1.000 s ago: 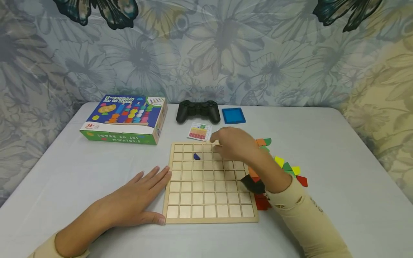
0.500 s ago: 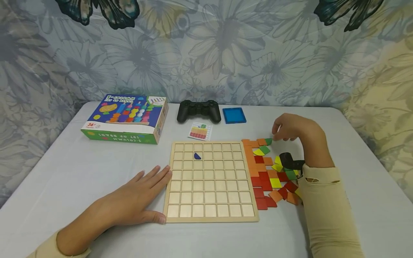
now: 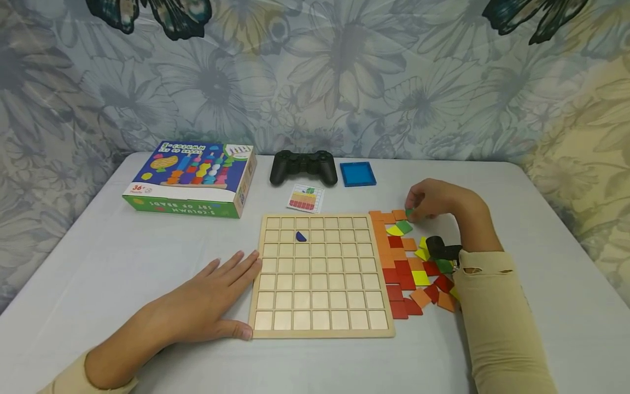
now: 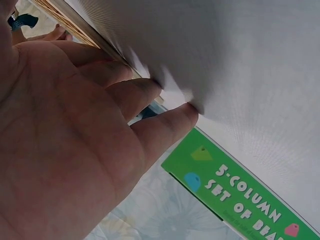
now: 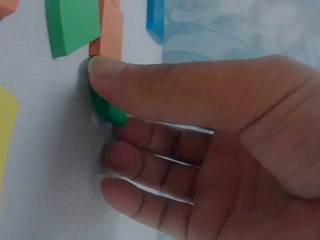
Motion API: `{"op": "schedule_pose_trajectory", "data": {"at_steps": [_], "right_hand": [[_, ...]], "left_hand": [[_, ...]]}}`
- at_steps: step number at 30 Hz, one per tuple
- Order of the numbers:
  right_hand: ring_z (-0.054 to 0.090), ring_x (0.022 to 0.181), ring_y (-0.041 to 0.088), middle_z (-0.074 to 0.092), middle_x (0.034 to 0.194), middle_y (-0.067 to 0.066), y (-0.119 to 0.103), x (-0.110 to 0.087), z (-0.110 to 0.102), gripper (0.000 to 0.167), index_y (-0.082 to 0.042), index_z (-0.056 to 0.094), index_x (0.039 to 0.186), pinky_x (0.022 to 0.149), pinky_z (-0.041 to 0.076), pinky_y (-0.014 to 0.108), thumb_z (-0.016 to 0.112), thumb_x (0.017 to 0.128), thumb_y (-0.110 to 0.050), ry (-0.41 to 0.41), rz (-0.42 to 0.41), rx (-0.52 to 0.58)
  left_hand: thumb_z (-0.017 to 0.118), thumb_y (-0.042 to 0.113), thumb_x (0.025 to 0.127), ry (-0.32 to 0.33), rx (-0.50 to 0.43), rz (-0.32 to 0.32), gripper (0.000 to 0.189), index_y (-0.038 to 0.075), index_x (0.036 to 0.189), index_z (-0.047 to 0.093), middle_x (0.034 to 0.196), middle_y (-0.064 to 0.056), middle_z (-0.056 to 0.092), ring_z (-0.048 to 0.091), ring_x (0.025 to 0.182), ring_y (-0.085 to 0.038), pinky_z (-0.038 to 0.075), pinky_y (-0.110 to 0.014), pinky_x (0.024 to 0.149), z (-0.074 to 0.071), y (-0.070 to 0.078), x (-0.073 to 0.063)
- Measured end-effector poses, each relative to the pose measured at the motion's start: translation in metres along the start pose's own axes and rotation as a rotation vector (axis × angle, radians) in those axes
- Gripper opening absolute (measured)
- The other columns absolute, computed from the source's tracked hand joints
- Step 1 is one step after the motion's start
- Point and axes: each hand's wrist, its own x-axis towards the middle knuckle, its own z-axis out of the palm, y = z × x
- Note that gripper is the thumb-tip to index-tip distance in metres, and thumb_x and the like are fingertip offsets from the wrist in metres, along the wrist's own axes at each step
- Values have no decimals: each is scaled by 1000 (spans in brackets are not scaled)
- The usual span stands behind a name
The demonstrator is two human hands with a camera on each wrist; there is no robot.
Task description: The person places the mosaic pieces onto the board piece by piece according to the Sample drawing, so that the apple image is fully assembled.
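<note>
A wooden grid board point(image 3: 322, 334) lies flat on the white table, with one dark blue tile point(image 3: 301, 236) in a cell of its second row. Along the board's left edge rests my left hand point(image 3: 206, 301), fingers straight and spread; the left wrist view shows its fingers point(image 4: 167, 127) extended near the table. At the far end of the loose tiles, my right hand point(image 3: 438, 200) pinches a green tile with a curved edge point(image 5: 107, 109) between thumb and fingers. An orange tile point(image 5: 112, 32) and another green tile point(image 5: 75, 25) lie beside it.
Several red, orange, yellow and green tiles point(image 3: 406, 268) spread right of the board. Behind it lie a pattern card point(image 3: 305, 198), a black game controller point(image 3: 303, 167) and a blue tray point(image 3: 357, 174). A bead-set box point(image 3: 189, 178) sits at the back left.
My right hand has moved from over the board to the right, to the far end of the tiles, and now pinches a green tile. My left hand stays at the board's edge.
</note>
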Motion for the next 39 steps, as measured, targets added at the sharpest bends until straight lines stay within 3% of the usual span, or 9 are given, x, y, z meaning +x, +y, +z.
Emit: {"op": "schedule_pose_trajectory", "data": {"at_steps": [3, 10, 15, 21, 28, 39], "right_hand": [[52, 84, 28, 57, 91, 11, 0, -1, 1, 22, -2, 62, 93, 69, 50, 38, 79, 83, -12, 4, -2, 3], [53, 93, 32, 62, 99, 13, -1, -2, -2, 18, -5, 71, 101, 76, 51, 44, 76, 86, -12, 20, -33, -69], [51, 89, 31, 63, 93, 10, -2, -4, -6, 8, -4, 71, 94, 76, 47, 45, 73, 88, -10, 111, -61, -64], [61, 81, 30, 64, 92, 15, -11, -3, -4, 18, 4, 61, 109, 68, 51, 40, 64, 94, -6, 235, -102, 47], [59, 89, 30, 71, 95, 11, -39, 3, 7, 11, -1, 73, 101, 79, 51, 46, 66, 93, -4, 342, -207, 55], [67, 88, 29, 70, 93, 9, -100, 12, 38, 8, -2, 69, 102, 78, 54, 39, 63, 97, -2, 205, -342, 135]], "left_hand": [[48, 81, 83, 7, 1, 10, 112, 6, 161, 17, 167, -9, 11, 12, 151, -36, 21, -67, 111, 0, 0, -1], [49, 79, 84, 15, -2, 19, 111, 5, 161, 17, 167, -9, 11, 12, 151, -36, 21, -66, 111, 0, 1, -2], [49, 79, 84, 13, 1, 21, 111, 5, 160, 18, 167, -10, 12, 13, 151, -37, 21, -66, 111, -1, 2, -1], [49, 80, 83, 4, 1, 11, 112, 5, 160, 19, 167, -10, 12, 13, 151, -37, 22, -66, 111, -1, 1, -1], [49, 80, 83, 4, 5, 10, 112, 6, 161, 18, 167, -9, 12, 12, 151, -36, 21, -66, 111, -1, 1, -1], [49, 81, 82, -2, 1, -2, 113, 7, 161, 17, 167, -8, 10, 12, 151, -36, 21, -66, 111, -1, 1, 0]]}}
